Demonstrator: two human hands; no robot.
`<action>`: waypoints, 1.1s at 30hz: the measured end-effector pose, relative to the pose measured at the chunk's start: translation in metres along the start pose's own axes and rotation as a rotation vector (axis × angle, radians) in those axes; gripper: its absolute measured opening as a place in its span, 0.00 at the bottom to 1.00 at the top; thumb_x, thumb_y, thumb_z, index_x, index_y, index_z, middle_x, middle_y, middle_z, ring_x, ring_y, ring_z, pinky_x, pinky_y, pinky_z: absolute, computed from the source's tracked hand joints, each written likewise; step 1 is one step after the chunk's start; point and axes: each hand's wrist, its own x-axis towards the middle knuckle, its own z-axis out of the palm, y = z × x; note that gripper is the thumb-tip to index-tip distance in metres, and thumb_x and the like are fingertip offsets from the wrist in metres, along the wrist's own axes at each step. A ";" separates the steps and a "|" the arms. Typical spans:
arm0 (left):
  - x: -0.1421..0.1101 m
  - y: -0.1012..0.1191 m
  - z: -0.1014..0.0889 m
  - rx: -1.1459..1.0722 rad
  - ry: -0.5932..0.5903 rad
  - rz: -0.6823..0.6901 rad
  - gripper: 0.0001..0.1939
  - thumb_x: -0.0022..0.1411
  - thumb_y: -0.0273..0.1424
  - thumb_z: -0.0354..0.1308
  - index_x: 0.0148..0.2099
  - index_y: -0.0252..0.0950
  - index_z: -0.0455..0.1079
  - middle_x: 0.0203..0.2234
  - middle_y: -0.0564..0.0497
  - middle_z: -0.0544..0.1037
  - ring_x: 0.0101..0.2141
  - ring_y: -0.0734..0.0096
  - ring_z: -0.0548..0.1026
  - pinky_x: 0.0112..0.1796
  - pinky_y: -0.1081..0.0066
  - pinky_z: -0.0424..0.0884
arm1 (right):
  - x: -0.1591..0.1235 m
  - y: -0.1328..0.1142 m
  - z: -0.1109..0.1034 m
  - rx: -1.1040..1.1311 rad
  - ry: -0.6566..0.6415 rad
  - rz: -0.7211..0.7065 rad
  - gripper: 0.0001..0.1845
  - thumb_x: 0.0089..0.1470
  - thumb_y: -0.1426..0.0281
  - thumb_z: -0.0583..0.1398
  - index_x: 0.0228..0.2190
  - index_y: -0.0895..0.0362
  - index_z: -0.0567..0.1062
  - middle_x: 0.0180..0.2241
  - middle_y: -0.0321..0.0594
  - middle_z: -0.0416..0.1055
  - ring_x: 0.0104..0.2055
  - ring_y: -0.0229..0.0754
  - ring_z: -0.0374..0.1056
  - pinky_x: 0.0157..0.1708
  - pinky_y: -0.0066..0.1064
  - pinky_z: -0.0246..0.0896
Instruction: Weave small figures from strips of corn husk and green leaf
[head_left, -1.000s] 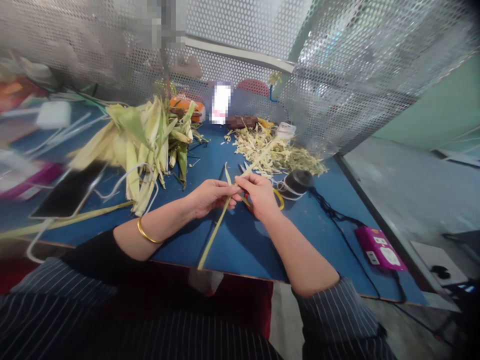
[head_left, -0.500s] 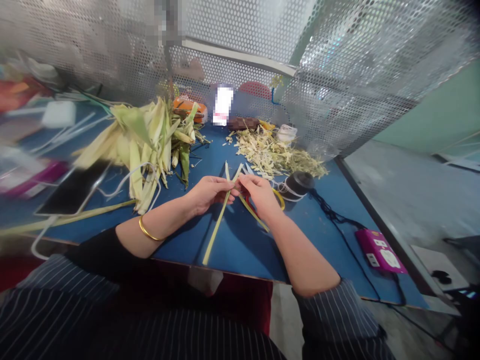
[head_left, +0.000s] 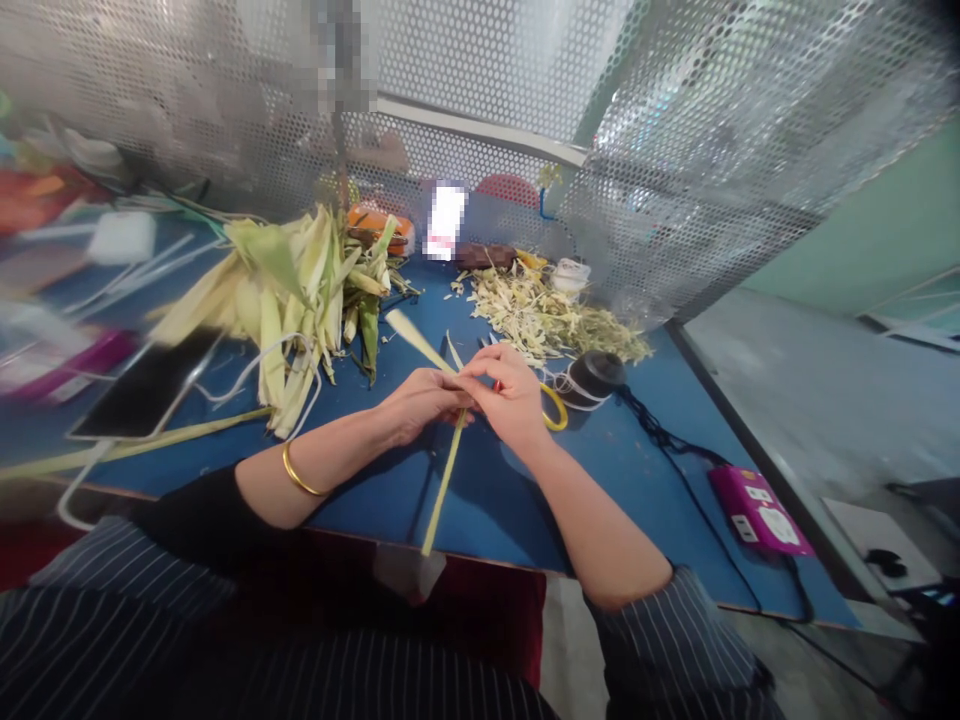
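Note:
My left hand and my right hand meet over the blue table, fingers pinched together on pale green corn husk strips. One strip hangs down toward the table's front edge; a wider end points up and to the left, and a short tip rises between the hands. Where the strips cross is hidden by my fingers. Partly behind my right hand lie scissors, their yellow handle showing. A spool of black cord with white string stands just right of them.
A pile of corn husks lies left of my hands. Shredded husk bits are heaped at the back right. A black phone with a white cable is at left, a magenta power strip at right. Perforated metal mesh borders the back.
My right hand has moved left over my left fingers. The strip that slanted down to the right is gone from there, and a wide end now points up and left.

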 end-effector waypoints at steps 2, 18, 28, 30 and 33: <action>-0.002 -0.001 0.005 0.015 0.005 0.021 0.04 0.48 0.22 0.62 0.23 0.30 0.73 0.17 0.50 0.74 0.19 0.76 0.71 0.27 0.73 0.69 | 0.000 0.002 0.001 -0.039 -0.047 -0.030 0.03 0.49 0.70 0.63 0.26 0.50 0.78 0.33 0.37 0.67 0.39 0.42 0.65 0.42 0.37 0.59; -0.003 0.021 -0.012 -0.067 0.069 0.094 0.09 0.57 0.26 0.59 0.40 0.28 0.75 0.27 0.46 0.79 0.23 0.76 0.74 0.29 0.74 0.72 | 0.013 -0.001 -0.028 -0.012 -0.410 0.333 0.18 0.54 0.55 0.57 0.29 0.56 0.75 0.25 0.37 0.73 0.27 0.39 0.69 0.31 0.31 0.61; -0.002 0.023 -0.014 -0.111 0.065 0.027 0.08 0.59 0.26 0.56 0.39 0.29 0.76 0.27 0.46 0.78 0.24 0.75 0.74 0.30 0.73 0.73 | 0.014 0.008 -0.036 -0.126 -0.407 0.237 0.12 0.57 0.64 0.55 0.26 0.55 0.73 0.22 0.33 0.71 0.23 0.35 0.66 0.29 0.29 0.57; -0.003 0.023 -0.013 -0.104 0.069 0.044 0.08 0.59 0.26 0.57 0.39 0.28 0.76 0.26 0.46 0.78 0.24 0.75 0.74 0.30 0.72 0.73 | 0.014 0.015 -0.034 -0.182 -0.401 0.222 0.12 0.58 0.65 0.54 0.26 0.55 0.73 0.21 0.33 0.71 0.23 0.35 0.65 0.29 0.29 0.57; -0.001 0.021 -0.013 -0.152 0.052 0.030 0.09 0.58 0.26 0.57 0.40 0.29 0.76 0.28 0.46 0.79 0.24 0.75 0.74 0.30 0.73 0.73 | 0.011 0.019 -0.029 -0.356 -0.344 0.119 0.12 0.58 0.67 0.54 0.27 0.55 0.74 0.24 0.36 0.72 0.27 0.38 0.67 0.30 0.31 0.56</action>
